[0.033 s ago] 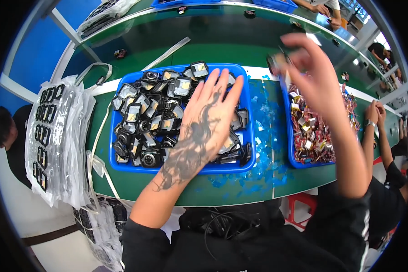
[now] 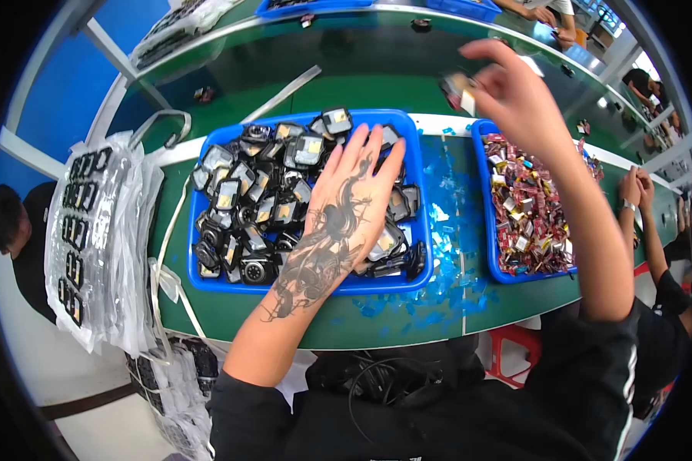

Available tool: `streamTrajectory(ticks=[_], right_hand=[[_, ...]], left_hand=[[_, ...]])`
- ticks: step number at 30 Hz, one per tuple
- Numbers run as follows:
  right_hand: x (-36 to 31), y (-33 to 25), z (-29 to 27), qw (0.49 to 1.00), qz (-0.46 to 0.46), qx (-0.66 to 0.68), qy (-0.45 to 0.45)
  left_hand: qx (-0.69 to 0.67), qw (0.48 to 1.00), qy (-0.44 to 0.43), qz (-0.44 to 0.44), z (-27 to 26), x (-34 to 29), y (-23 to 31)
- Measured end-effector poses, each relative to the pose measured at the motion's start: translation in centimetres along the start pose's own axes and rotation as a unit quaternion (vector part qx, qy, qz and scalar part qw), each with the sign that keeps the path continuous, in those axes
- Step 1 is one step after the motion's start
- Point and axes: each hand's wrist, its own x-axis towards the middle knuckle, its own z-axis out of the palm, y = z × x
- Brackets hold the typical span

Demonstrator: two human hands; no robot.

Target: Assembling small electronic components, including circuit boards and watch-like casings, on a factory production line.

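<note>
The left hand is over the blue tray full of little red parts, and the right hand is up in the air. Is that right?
Not quite. The head view shows the left hand over the other blue tray, the one full of black watch-like cases. The right hand is up in the air, just as you said.

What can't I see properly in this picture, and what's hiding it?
All in the head view:
Small part at the right hand: motion-blurred, details and grip unclear.
Heap of black watch cases: partly covered by the left hand.
Small red parts: partly behind the right forearm.
Blue tray at top centre: cut off by the upper edge.
</note>
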Motion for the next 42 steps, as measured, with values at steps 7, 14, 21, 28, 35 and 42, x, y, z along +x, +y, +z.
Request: streamTrajectory(ticks=[7, 14, 21, 28, 35, 42], right_hand=[[9.3, 10.7, 6.0, 0.964, 0.244, 0.038, -0.102], [8.4, 12.1, 2.1, 0.962, 0.104, -0.234, -0.098], [0.1, 5.8, -6.9, 0.981, 0.033, -0.161, -0.101], [-9.7, 4.9, -9.9, 0.969, 0.066, -0.188, -0.148], [-10.5, 4.2, -6.2, 0.971, -0.03, -0.182, -0.151], [-10.6, 4.7, -7.0, 0.982, 0.018, -0.108, -0.152]], left_hand=[[-0.019, 0.996, -0.091, 0.015, 1.5, -0.7, -0.5], [-0.04, 0.992, -0.119, 0.008, 0.2, 0.2, -0.1], [-0.113, 0.985, -0.112, -0.06, 0.8, 0.3, -0.4], [-0.151, 0.981, 0.065, -0.1, 1.8, 0.3, -0.1], [-0.495, 0.83, 0.013, -0.258, 1.3, 0.6, -0.2], [-0.749, 0.57, -0.039, -0.336, -0.9, 0.3, -0.2]])
